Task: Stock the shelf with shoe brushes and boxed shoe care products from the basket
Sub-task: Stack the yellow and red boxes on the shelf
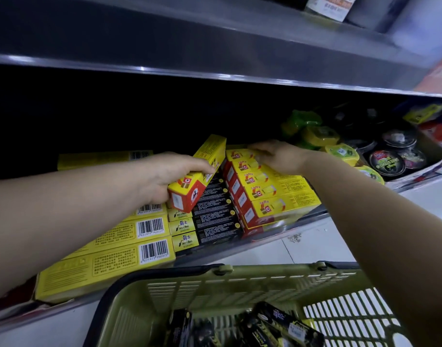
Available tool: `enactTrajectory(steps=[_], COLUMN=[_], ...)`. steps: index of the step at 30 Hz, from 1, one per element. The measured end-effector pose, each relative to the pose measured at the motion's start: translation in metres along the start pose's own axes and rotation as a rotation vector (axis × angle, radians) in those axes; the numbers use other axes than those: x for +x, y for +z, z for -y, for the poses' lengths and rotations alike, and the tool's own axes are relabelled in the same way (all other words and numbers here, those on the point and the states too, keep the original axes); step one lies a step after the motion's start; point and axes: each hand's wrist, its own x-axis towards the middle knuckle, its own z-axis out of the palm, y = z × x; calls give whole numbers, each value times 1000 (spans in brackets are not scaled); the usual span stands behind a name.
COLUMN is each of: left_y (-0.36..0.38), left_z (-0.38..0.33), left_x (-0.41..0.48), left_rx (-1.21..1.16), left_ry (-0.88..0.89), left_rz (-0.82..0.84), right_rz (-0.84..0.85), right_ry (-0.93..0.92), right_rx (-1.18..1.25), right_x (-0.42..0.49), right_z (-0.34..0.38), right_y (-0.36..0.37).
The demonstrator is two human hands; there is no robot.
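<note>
Several rows already sit stocked on the shelf (277, 237): yellow barcode boxes (109, 246) at the left, black boxes (214, 211) in the middle, and a row of yellow-and-red boxes (277, 194) to the right. The left hand (164, 176) grips one more yellow-and-red box (202, 171), with the fingers curled over its top and the thumb apparently under it. This box is tilted, its far end raised, and it hangs over the black boxes just beside the matching row. The right hand (277, 156) lies with fairly straight fingers on the far end of that row and holds nothing; it looks to be steadying the row.

The job seems well along but not finished. Below, the green basket (214, 291) holds a few dark packs (285, 324), and what else lies in it cannot be made out.

Open room is tight. The upper shelf (214, 46) overhangs the bay, and its back is too dark to read. The held box is near the edge of the right-hand row, so it probably has to be levelled before it can slide in. Farther right stand yellow-green pots (320, 136) and round tins (387, 161)—well apart from both hands.
</note>
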Motion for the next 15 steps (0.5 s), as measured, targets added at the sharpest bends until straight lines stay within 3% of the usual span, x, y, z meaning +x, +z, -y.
enactTrajectory(steps=[2,4,7,10,15], left_y=[0,-2,-6,-7,-4], left_z=[0,4,10,10,14], left_x=[1,3,5,3,-5], left_rx=[-13,-13,48,144,292], left_ry=[25,84,246,422,573], left_rz=[-21,-93,-231,-306,-250], right_rz=[-49,-208,-396,-435,-348], right_ry=[9,-65,-347,-546,-556], right_rx=[-101,-92,-23,-156,34], right_x=[-3,-11,-31,-43,-44], right_z=[6,21,54,76,72], right_y=[-1,-4,-11,-10,-19])
